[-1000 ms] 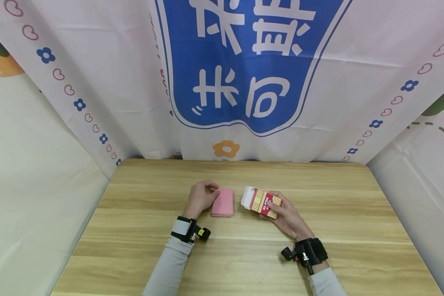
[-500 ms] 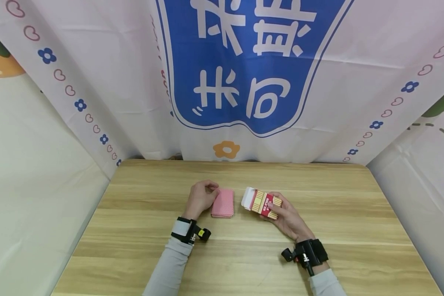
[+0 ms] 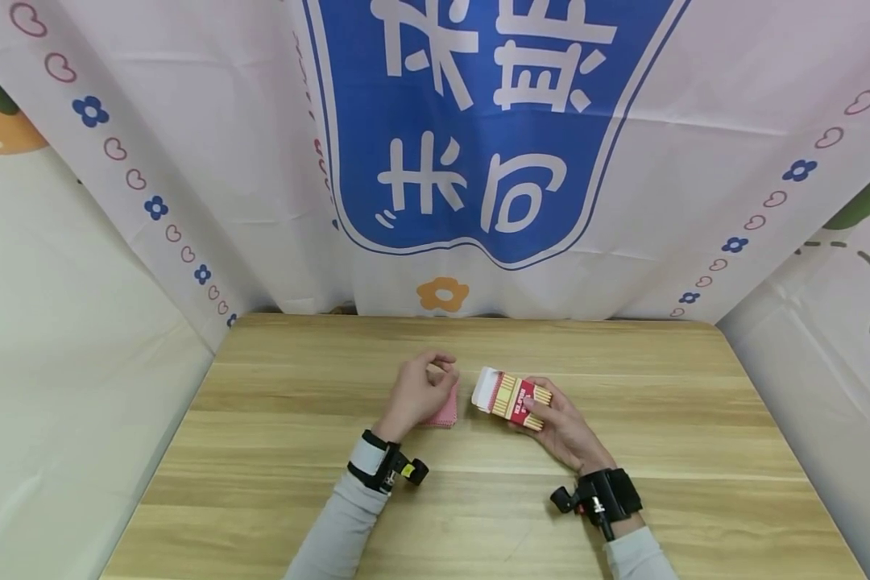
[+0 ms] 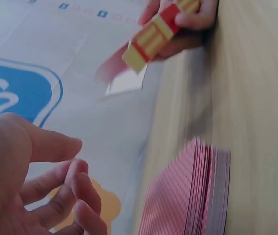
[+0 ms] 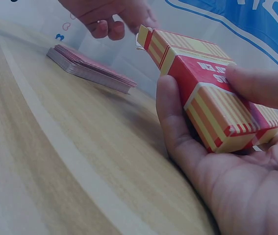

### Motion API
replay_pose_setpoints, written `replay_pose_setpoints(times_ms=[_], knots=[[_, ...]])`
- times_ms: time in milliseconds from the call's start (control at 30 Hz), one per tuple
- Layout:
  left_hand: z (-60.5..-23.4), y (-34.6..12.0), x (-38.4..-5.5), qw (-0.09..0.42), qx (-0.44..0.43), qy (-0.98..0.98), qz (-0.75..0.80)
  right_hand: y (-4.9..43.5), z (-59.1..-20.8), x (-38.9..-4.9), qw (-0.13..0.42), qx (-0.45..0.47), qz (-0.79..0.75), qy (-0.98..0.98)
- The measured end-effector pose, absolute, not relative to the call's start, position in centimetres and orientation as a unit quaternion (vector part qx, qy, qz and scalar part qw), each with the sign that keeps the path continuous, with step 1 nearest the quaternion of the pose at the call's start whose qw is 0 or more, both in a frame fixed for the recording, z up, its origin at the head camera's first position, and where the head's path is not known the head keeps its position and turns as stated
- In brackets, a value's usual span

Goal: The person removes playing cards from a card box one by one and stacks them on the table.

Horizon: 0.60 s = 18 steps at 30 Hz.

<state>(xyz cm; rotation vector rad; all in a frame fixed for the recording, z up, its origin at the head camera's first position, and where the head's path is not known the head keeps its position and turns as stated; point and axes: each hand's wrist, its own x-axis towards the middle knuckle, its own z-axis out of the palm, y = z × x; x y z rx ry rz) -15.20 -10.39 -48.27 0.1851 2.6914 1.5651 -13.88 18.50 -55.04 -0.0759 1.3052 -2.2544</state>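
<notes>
My right hand [image 3: 571, 431] grips a red and yellow striped card box [image 3: 513, 398], thumb on its front face and fingers beneath. The box is tilted, its white end flap [image 3: 487, 388] folded out toward the left. On the table lies a deck of playing cards [image 3: 445, 414] with pink patterned backs, squared into a thick stack. My left hand [image 3: 419, 393] hovers over the deck and hides much of it in the head view. Its fingers are loosely bent, with nothing between thumb [image 4: 63, 147] and fingertips. In the right wrist view the deck [image 5: 89, 69] sits apart from that hand.
The wooden table [image 3: 283, 362] ends at a white cloth backdrop [image 3: 261, 161] with a blue printed badge. Pale cloth walls stand at both sides. Each wrist wears a black strap, such as the left strap [image 3: 377, 461], with a small camera.
My left hand has shifted right from the deck's left edge to over its top, covering more of it. The right hand and the card box have stayed in place.
</notes>
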Motion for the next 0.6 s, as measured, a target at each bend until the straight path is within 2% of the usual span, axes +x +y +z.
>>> replay_pose_setpoints(times_ms=[600], knots=[[-49.1, -6.6, -13.6, -0.004, 0.141, 0.875, 0.462, 18.5, -55.0, -13.8, 0.269, -0.034, -0.833, 0.483]])
